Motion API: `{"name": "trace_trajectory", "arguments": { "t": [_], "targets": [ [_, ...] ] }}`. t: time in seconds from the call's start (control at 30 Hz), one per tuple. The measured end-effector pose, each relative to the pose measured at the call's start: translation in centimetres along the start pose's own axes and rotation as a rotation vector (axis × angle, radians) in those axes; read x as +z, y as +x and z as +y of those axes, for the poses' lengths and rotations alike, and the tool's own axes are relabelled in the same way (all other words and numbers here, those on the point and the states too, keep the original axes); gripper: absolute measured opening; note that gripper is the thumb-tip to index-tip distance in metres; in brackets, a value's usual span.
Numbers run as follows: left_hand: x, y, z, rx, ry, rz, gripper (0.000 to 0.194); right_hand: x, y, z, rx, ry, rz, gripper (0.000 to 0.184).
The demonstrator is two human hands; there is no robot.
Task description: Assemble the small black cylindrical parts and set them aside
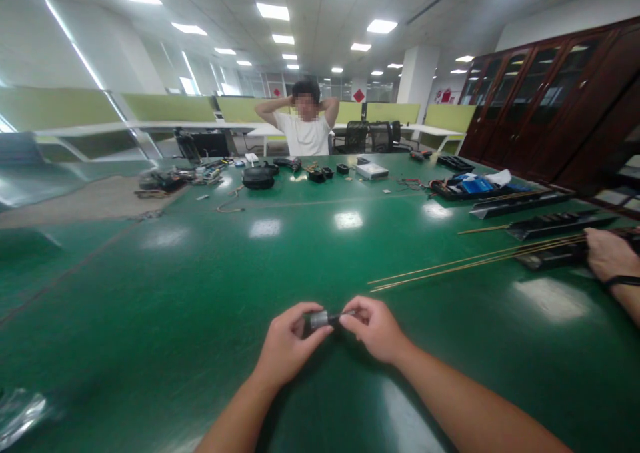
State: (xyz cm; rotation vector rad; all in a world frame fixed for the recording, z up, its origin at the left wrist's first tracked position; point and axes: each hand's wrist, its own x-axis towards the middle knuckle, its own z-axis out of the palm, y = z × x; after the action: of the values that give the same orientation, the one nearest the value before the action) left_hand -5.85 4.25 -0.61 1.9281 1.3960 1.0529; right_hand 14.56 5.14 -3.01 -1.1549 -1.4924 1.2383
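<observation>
Between my two hands, just above the green table [210, 293], is a small cylinder [319, 319] with a silver body and a dark, narrower end. My left hand [290, 341] grips the silver part between thumb and fingers. At the right end, my right hand [375, 326] pinches the slim tip; the fingers cover most of it, so its shape is hard to make out. The exact kind of this part cannot be told. Both hands are close together, nearly touching.
Several thin brass-coloured rods [450, 266] reach in from the right, by another person's hand [613, 260]. Dark metal channels [555, 225] lie behind them. A black pouch [259, 176], a white box [372, 170] and cables line the far side, where a person in white [307, 135] sits.
</observation>
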Motion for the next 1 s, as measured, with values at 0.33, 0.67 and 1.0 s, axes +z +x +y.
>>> {"name": "trace_trajectory", "arguments": {
  "t": [0.33,0.67,1.0],
  "targets": [
    [-0.05,0.00,0.00,0.012,0.020,0.003,0.033,-0.09,0.20,0.42,0.008,-0.010,0.005,0.019],
    [-0.20,0.12,-0.14,0.005,0.026,0.012,0.034,-0.20,0.21,0.31,0.022,0.063,0.017,0.023],
    [-0.20,0.82,-0.39,-0.121,-0.214,0.147,0.035,-0.47,0.87,0.68,-0.008,0.285,0.060,0.054]
  ]
}}
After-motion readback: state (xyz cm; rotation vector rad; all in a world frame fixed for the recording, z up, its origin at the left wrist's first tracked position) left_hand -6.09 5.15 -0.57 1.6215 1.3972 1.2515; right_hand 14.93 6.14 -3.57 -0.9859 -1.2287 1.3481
